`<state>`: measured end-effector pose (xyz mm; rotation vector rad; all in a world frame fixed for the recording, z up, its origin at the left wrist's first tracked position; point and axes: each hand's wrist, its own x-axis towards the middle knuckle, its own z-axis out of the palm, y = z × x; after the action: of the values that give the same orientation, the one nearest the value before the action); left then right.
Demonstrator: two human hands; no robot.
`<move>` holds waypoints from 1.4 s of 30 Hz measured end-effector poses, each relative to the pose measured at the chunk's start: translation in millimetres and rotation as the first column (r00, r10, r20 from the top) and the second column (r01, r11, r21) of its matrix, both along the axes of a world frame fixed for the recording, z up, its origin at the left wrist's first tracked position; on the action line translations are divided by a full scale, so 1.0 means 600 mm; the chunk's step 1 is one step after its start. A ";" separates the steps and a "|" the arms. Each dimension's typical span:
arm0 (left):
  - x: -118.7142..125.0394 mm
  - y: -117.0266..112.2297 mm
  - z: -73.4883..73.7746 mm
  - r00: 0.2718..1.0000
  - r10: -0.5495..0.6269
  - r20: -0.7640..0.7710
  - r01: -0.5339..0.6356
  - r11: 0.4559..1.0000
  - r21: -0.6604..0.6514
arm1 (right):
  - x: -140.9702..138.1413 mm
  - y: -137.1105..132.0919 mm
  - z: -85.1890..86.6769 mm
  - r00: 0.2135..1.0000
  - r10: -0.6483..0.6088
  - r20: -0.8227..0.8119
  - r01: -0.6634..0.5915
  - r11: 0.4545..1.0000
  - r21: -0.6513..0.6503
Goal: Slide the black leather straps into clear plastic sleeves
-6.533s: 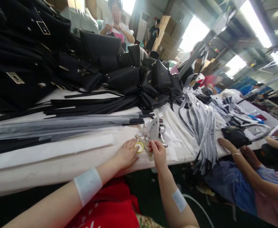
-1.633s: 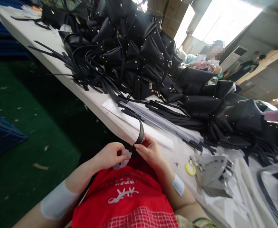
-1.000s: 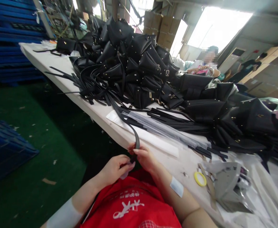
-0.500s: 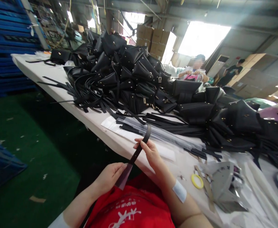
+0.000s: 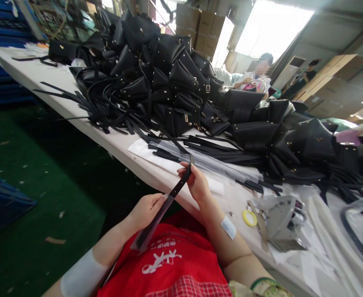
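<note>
A black strap (image 5: 179, 187) with punched holes runs between my hands, its far part trailing up over the table edge toward the pile. My right hand (image 5: 199, 185) pinches it between thumb and fingers, just above the table's near edge. In my left hand (image 5: 146, 211) is a clear plastic sleeve (image 5: 138, 244), gripped at its mouth with thumb on top. The strap's near end lies inside this sleeve, which slants down across my red apron (image 5: 181, 251).
Black handbags (image 5: 175, 70) are heaped along the white-covered table (image 5: 113, 152), with more black straps (image 5: 221, 154) and clear sleeves (image 5: 209, 159) before them. A yellow tape roll (image 5: 250, 218) and grey bag (image 5: 285, 227) lie right. Opposite, a person (image 5: 260, 74) handles something pink.
The strap has slid deeper into the plastic sleeve, down toward the lower left. Both hands stay near the same places, and my view has tipped downward.
</note>
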<state>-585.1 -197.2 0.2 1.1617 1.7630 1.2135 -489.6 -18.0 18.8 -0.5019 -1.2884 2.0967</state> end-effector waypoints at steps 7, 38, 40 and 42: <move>-0.012 0.010 0.020 0.997 0.075 0.027 -0.076 0.995 0.067 | -0.006 -0.063 -0.048 0.967 0.167 0.190 -0.210 0.950 0.231; -0.025 0.049 0.096 0.995 0.017 -0.101 -0.003 0.989 0.145 | -0.028 -0.013 0.113 0.944 0.285 0.165 -0.323 0.899 0.296; -0.028 0.050 0.109 0.993 -0.014 -0.119 0.031 0.990 0.141 | -0.034 0.005 0.140 0.976 0.196 0.091 -0.213 0.939 0.268; -0.029 0.052 0.120 0.988 -0.066 -0.137 0.083 0.989 0.123 | -0.038 0.026 0.168 0.996 0.092 0.014 -0.092 0.964 0.249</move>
<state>-602.6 -166.1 72.2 1.3998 1.7419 1.2449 -512.4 -2.6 119.6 -0.3395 -1.5769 1.9695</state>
